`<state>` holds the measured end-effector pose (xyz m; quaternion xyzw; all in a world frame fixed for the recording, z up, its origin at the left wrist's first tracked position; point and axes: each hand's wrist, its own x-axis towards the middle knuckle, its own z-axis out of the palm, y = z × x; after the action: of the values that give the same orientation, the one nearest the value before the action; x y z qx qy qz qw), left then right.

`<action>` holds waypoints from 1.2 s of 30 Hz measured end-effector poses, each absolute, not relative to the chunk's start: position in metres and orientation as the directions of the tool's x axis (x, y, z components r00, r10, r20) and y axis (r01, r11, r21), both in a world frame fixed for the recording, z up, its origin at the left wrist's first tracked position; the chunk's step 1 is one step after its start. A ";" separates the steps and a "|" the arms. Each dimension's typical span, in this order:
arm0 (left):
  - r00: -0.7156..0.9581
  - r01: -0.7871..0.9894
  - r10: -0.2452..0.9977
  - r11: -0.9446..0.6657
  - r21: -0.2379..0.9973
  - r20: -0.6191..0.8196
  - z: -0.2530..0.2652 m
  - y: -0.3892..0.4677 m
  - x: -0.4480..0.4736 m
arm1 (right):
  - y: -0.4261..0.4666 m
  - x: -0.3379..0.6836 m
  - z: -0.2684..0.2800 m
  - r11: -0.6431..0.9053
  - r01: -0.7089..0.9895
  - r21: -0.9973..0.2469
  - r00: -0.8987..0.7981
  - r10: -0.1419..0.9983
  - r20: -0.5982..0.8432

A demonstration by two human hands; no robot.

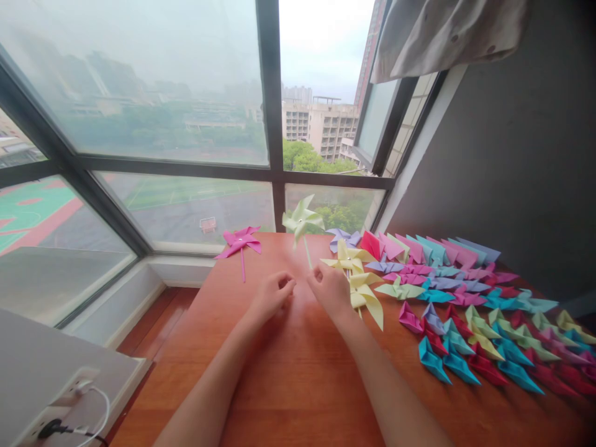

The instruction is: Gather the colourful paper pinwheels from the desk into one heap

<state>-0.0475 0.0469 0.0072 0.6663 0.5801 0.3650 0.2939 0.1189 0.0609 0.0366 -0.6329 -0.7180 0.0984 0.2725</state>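
Nearby, one pink pinwheel [239, 242], two yellow pinwheels [356, 276].

Both forearms are bare, with no sleeves in view. The left hand [271, 295] and right hand [331, 289] carry no gloves, rings or watch.

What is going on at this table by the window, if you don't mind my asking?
A person sits at a wooden table. The right hand pinches the stick of a pale green paper pinwheel, holding it upright, with the left hand curled close beside it. A pink pinwheel lies to the left; yellow pinwheels and rows of folded coloured paper pieces lie to the right.
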 end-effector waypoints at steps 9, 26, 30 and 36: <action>-0.183 0.732 0.973 0.042 0.680 0.138 0.008 0.051 -0.096 | 0.087 0.050 0.032 0.193 0.875 -0.444 -0.201 0.979 0.031; -0.040 0.787 0.995 -0.025 0.616 0.092 0.015 0.046 -0.074 | -0.014 0.210 0.023 -0.189 0.976 -0.110 0.169 0.971 -0.168; 0.063 0.760 0.992 -0.116 0.640 0.105 0.019 0.044 -0.059 | -0.036 0.227 0.005 -0.197 0.973 -0.118 0.174 0.967 -0.185; 0.221 0.694 0.968 -0.240 0.679 0.115 0.025 0.021 -0.034 | -0.045 0.220 -0.008 -0.129 0.984 -0.124 0.124 0.991 -0.046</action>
<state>-0.0338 0.0214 0.0250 0.7393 0.5622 0.2707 0.2533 0.2196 -0.0452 -0.0081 -0.7490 -0.6592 0.0583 0.0315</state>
